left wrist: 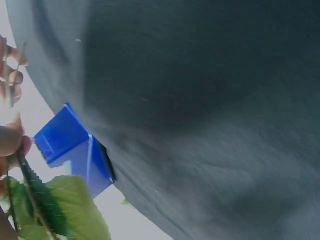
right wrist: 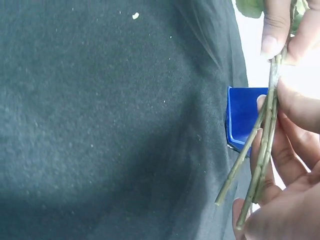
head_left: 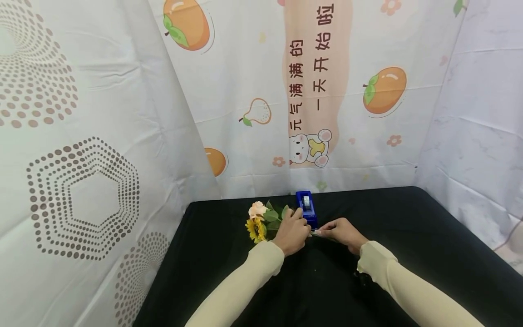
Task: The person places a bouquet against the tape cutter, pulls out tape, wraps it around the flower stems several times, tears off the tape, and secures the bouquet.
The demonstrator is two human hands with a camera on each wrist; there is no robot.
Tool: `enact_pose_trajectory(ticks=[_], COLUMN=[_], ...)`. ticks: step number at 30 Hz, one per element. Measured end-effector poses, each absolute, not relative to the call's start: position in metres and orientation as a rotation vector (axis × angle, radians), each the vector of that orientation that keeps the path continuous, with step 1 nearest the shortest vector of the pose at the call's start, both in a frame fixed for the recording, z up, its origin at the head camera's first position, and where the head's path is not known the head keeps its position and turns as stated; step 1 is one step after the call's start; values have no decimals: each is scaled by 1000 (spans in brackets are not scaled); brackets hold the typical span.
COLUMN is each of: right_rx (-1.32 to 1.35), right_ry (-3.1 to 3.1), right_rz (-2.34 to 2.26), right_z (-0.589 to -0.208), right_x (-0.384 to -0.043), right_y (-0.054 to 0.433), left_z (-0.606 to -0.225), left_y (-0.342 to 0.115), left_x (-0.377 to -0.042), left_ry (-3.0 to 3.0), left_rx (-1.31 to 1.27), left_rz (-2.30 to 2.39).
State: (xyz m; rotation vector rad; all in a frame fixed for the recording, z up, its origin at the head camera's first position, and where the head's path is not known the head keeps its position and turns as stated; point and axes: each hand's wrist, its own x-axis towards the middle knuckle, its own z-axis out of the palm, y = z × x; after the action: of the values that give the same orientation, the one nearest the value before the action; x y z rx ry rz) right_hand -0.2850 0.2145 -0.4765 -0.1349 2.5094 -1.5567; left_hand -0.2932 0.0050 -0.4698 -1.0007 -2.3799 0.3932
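A small bouquet with a peach rose [head_left: 257,210], a yellow sunflower [head_left: 255,229] and green leaves [left wrist: 80,207] is held above the black table. My left hand [head_left: 292,231] grips its stems just below the leaves. Lower on the bundle, my right hand [head_left: 342,233] pinches the stems [right wrist: 266,135] between thumb and fingers. A shiny clear patch, seemingly tape [right wrist: 275,75], lies on the stems by the right thumb. Several cut stem ends spread below it in the right wrist view. Just behind the hands stands a blue tape dispenser [head_left: 307,210] with a roll in it.
The table is covered with black cloth [head_left: 229,290]. White printed curtains [head_left: 253,150] hang behind it and at both sides. A small white scrap [right wrist: 135,16] lies on the cloth. Something dark [head_left: 361,274] shows under the right cuff, too unclear to name.
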Motion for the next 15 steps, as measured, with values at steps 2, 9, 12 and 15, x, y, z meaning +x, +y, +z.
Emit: enact_pose_trajectory(ticks=[2, 9, 12, 15], right_rx=[-127, -109, -123, -134], right_ry=[2494, 2402, 2384, 2345], right_rz=[-1564, -1559, -1551, -1568], right_z=[-477, -480, -481, -481], right_x=[-283, -277, -275, -275], right_y=[214, 216, 217, 218], left_z=[-471, -470, -470, -469], left_y=[2, -6, -8, -10], left_x=[-292, -288, -287, -287], left_ry=[-2307, -2096, -2029, -1973], left_rx=[-1024, -1165, -1220, -1243], left_rz=[462, 617, 658, 669])
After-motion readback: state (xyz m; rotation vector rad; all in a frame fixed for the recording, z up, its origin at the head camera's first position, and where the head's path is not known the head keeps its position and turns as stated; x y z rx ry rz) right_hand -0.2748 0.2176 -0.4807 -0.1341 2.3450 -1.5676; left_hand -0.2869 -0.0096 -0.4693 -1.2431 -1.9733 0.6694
